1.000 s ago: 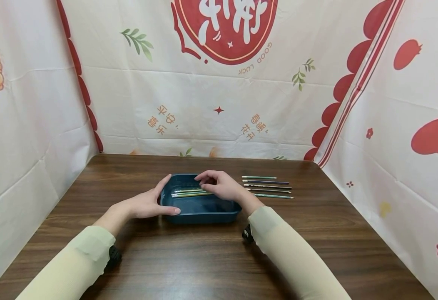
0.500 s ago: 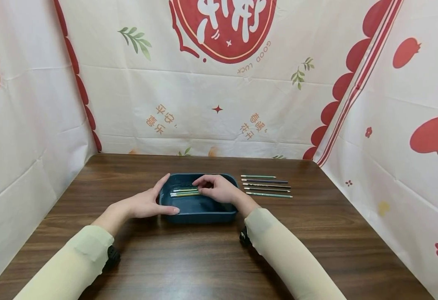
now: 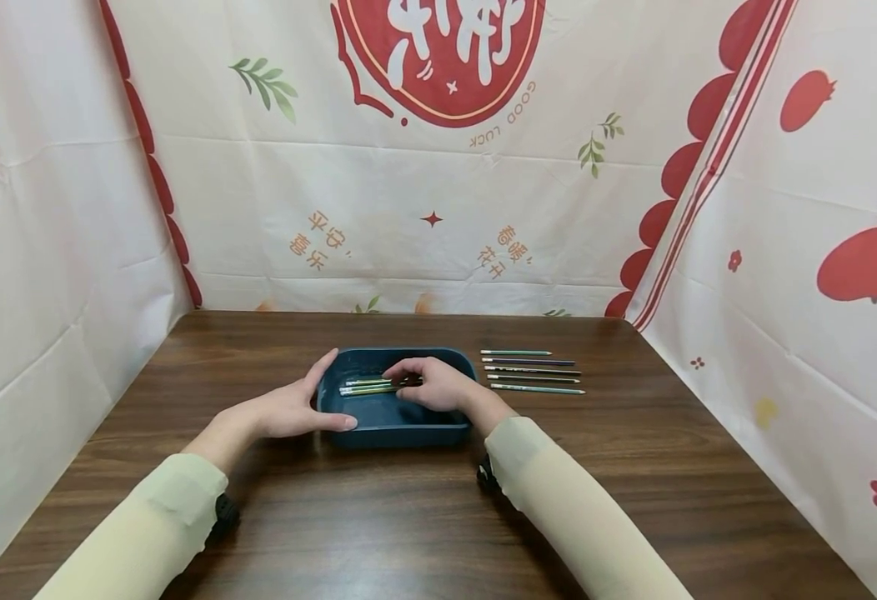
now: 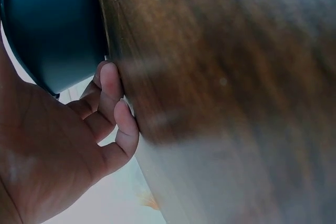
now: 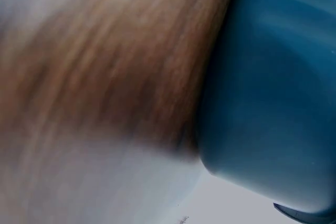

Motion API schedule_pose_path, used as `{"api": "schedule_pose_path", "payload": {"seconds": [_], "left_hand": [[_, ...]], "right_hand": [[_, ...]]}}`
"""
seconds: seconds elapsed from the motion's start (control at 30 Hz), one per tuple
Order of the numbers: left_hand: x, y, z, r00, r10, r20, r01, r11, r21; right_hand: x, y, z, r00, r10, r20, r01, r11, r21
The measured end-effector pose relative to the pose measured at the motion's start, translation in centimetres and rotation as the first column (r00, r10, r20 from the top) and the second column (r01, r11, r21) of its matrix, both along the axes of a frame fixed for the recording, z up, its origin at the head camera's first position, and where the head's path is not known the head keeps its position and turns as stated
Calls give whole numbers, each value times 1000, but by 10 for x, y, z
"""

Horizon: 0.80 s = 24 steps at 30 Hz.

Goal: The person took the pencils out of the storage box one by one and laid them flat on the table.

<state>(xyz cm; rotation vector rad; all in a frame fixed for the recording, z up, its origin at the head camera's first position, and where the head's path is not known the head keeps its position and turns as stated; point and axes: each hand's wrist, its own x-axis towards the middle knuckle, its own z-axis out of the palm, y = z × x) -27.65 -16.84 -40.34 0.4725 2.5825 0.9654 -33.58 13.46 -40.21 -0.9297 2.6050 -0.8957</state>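
A dark blue rectangular plastic box (image 3: 401,436) rests on the table. My left hand (image 3: 288,408) holds its left end, thumb on the near rim and index finger at the far left corner. In the left wrist view, the other fingers (image 4: 111,90) bend low beside the box wall (image 4: 58,30). Inside the box lie a few pencils (image 3: 367,388) with white ends to the left. My right hand (image 3: 442,386) reaches in over their right part, thumb and index finger apart around them. The right wrist view shows the box's outer wall (image 5: 268,103) but no fingers.
Several more pencils (image 3: 536,389) lie in a rough row to the right of the box, tips to the right. The wooden table (image 3: 378,533) backs onto a printed cloth (image 3: 258,208), which also hangs along both sides.
My right hand has lowered from the far rim into the box, toward the pencils, and its thumb and index finger have spread. The left hand keeps its hold on the box.
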Motion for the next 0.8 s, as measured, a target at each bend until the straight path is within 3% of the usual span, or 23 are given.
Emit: {"api": "schedule_pose_path", "payload": {"seconds": [0.8], "left_hand": [[0,-1,0,1000,1,-4,-1,1000,8]], "right_hand": [[-1,-1,-4,999,-16,42,15,1000,26]]}}
